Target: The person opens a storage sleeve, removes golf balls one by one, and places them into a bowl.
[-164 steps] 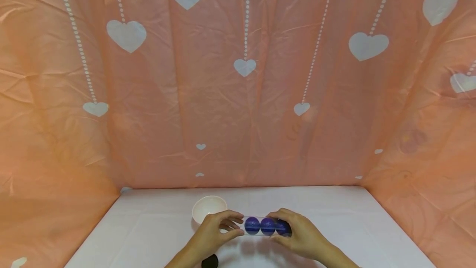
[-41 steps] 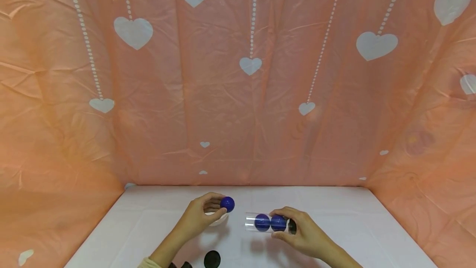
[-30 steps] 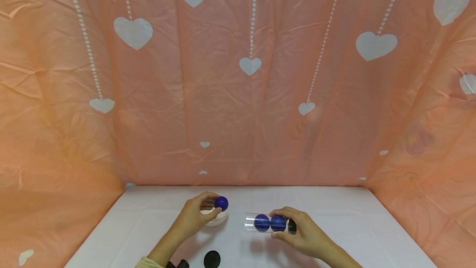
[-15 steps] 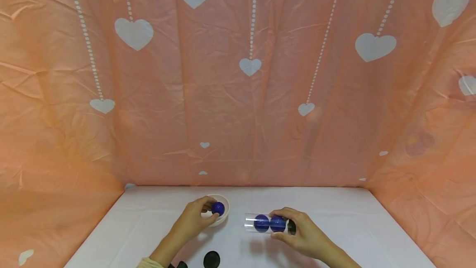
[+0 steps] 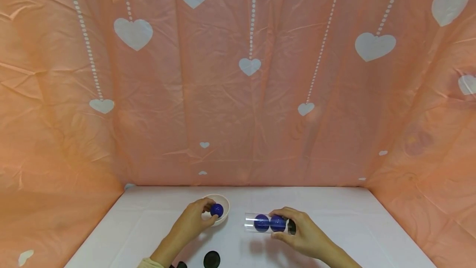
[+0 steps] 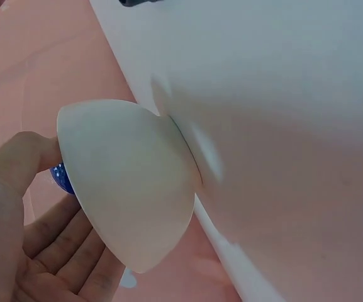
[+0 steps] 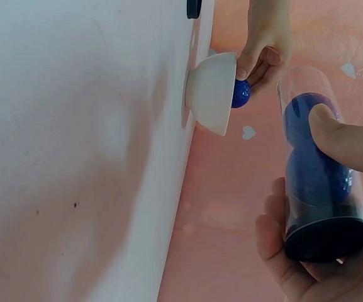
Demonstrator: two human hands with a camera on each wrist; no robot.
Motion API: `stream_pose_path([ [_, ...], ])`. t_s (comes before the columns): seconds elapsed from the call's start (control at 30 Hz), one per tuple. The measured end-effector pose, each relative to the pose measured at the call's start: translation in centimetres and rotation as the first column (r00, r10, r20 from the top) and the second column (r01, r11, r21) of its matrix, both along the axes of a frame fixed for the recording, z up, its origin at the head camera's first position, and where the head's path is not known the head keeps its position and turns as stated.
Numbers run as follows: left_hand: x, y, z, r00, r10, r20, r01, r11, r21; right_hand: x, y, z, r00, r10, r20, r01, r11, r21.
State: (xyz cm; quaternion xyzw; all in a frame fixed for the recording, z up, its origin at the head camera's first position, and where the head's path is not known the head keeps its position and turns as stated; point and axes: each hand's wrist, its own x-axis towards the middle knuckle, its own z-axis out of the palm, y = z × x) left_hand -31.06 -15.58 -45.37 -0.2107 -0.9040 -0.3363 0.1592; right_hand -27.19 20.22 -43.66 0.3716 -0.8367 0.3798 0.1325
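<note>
My left hand [image 5: 193, 218] pinches a blue ball [image 5: 217, 210] between thumb and fingers, low in the mouth of a white bowl [image 5: 224, 202]. The right wrist view shows this ball [image 7: 241, 94] partly below the bowl's rim. To the right, my right hand [image 5: 299, 230] grips a clear plastic tube [image 5: 250, 222], lying sideways above the table. Two blue balls [image 5: 262, 223] sit inside it, and a black cap [image 7: 327, 239] closes the end near my palm. The other end, facing the bowl, has no cap on it.
A round black cap [image 5: 212, 259] lies on the white table [image 5: 334, 206] near its front. Dark pieces [image 5: 182, 264] show beside my left forearm. An orange curtain [image 5: 223, 115] with white hearts stands behind the table and at both sides.
One ball has come out of the tube, from three inside to two. My left hand has carried it left and lowered it into the bowl's mouth. The right hand keeps its grip.
</note>
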Motion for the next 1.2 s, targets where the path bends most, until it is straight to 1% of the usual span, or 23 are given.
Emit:
stream_pose_path([
  [0.17, -0.1, 0.0, -0.1, 0.999, 0.029, -0.024, -0.029, 0.999, -0.031, 0.0, 0.1, -0.1, 1.0, 0.006, -0.007, -0.006, 1.0, -0.007],
  [0.33, 0.3, 0.5, 0.1, 0.996, 0.074, -0.049, -0.074, 0.997, -0.015, 0.1, 0.1, -0.2, 1.0, 0.017, -0.014, -0.017, 1.0, -0.017],
  [0.43, 0.6, 0.9, 0.4, 0.996, 0.072, -0.06, -0.071, 0.997, 0.009, 0.1, 0.1, -0.2, 1.0, 0.018, -0.008, -0.018, 1.0, -0.019],
  [0.63, 1.1, 1.6, 1.0, 0.997, 0.037, -0.067, -0.036, 0.999, 0.018, -0.1, 0.1, -0.2, 1.0, 0.0, -0.001, 0.0, 1.0, -0.012],
  [0.8, 1.3, 2.0, 1.4, 0.997, -0.008, -0.083, 0.011, 0.999, 0.031, -0.2, 0.1, -0.2, 1.0, -0.003, 0.001, 0.003, 1.0, -0.012],
  [0.93, 1.5, 2.4, 1.4, 0.993, -0.077, -0.095, 0.084, 0.994, 0.073, -0.2, 0.1, -0.1, 1.0, 0.001, -0.007, -0.001, 1.0, -0.01],
  [1.0, 1.5, 2.7, 1.4, 0.989, -0.125, -0.085, 0.134, 0.985, 0.111, -0.1, 0.2, -0.1, 1.0, 0.003, -0.009, -0.003, 1.0, -0.009],
  [1.1, 1.7, 2.9, 1.2, 0.981, -0.184, -0.061, 0.192, 0.967, 0.166, -0.1, 0.2, 0.0, 1.0, 0.005, -0.011, -0.005, 1.0, -0.009],
  [1.2, 1.9, 3.1, 1.2, 0.975, -0.222, -0.03, 0.223, 0.953, 0.203, -0.1, 0.2, 0.0, 1.0, 0.004, -0.008, -0.004, 1.0, -0.01],
])
